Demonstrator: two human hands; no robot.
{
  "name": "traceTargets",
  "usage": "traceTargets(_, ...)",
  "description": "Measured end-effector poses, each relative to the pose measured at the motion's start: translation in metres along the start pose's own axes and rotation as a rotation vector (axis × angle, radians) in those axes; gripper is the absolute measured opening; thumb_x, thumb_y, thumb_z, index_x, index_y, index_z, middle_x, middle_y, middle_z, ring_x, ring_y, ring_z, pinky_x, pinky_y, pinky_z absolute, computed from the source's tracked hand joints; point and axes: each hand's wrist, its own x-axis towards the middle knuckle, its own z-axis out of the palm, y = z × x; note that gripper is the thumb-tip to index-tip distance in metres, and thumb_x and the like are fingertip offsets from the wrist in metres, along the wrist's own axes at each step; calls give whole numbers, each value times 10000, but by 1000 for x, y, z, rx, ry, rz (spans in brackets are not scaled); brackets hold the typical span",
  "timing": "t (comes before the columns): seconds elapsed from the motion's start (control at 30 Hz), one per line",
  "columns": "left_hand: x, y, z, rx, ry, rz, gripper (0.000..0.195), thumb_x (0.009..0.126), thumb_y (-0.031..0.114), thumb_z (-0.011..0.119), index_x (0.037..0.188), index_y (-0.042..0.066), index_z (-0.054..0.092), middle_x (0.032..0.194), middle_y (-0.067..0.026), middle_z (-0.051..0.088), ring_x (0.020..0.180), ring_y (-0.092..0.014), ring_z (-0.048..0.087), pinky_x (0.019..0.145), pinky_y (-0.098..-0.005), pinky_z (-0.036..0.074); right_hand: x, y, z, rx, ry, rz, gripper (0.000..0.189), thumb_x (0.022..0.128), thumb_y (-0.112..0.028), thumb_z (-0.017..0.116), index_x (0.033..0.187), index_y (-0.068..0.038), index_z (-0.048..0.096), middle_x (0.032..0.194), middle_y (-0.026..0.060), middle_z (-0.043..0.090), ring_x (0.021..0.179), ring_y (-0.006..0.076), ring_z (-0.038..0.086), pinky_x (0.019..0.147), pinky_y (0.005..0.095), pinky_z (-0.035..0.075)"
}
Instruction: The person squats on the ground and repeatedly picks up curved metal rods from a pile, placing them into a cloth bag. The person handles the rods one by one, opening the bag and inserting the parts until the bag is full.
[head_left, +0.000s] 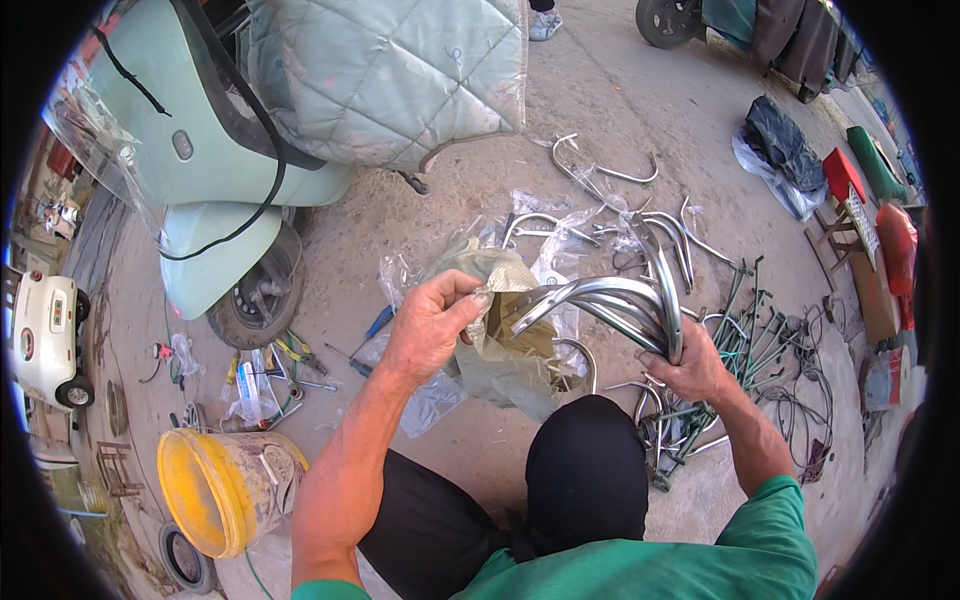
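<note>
My left hand (435, 322) pinches the rim of a woven plastic sack (495, 375), whose mouth gapes towards the right. In my right hand (686, 364) is a bundle of curved chrome metal tubes (622, 296), their free ends reaching left to the sack's mouth. Whether any tube end is inside the sack I cannot tell. More bent chrome tubes (679, 244) lie on the ground beyond, among crumpled clear plastic wrapping (566, 240). Beside my right hand is a heap of green metal rods (750, 337).
A pale green scooter (225, 142) with a quilted cover (390, 67) stands at upper left. Screwdrivers (379, 322), pliers (304, 352) and other tools lie left of the sack. A yellow bucket (191, 491) is near my left arm. Black cables (810, 405) coil at right. A person's shoe (545, 25) shows at the top.
</note>
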Motion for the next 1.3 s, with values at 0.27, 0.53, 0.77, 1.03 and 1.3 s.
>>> traceTargets(0.27, 5, 4, 9, -104, 10, -76, 150, 986, 164, 662, 1049, 29, 679, 880, 5, 685, 732, -55, 594, 619, -239, 482, 4, 2, 17, -440, 126, -488, 461, 625, -57, 785, 1063, -51, 644, 790, 107, 671, 697, 314, 685, 639, 422, 529)
traceTargets(0.53, 13, -2, 19, -168, 74, -138, 139, 979, 154, 660, 1042, 30, 667, 869, -13, 682, 684, -74, 607, 583, -241, 502, 13, -16, 24, -647, 133, -702, 529, 568, -86, 776, 1082, -49, 658, 817, 52, 653, 720, 229, 654, 648, 383, 449)
traceTargets(0.77, 16, -7, 16, -188, 216, -101, 129, 982, 151, 652, 1026, 32, 674, 852, -9, 671, 653, -79, 596, 535, -237, 503, 6, -23, 19, -556, 209, -851, 504, 600, -117, 747, 1097, -60, 679, 837, 37, 669, 696, 197, 633, 628, 355, 413)
traceTargets(1.03, 15, -11, 13, -142, 247, -68, 138, 982, 145, 650, 1048, 26, 668, 872, -7, 672, 694, -71, 600, 549, -235, 500, -4, -21, 12, -587, 295, -776, 542, 536, -89, 740, 1074, -68, 673, 862, 40, 693, 689, 201, 622, 631, 365, 397)
traceTargets(1.3, 17, -13, 13, -148, 280, -69, 118, 963, 104, 634, 1044, 24, 662, 888, -36, 675, 716, -101, 612, 576, -268, 515, -13, -18, 7, -597, 337, -732, 557, 531, -93, 745, 1082, -60, 668, 876, 49, 698, 705, 216, 621, 649, 379, 400)
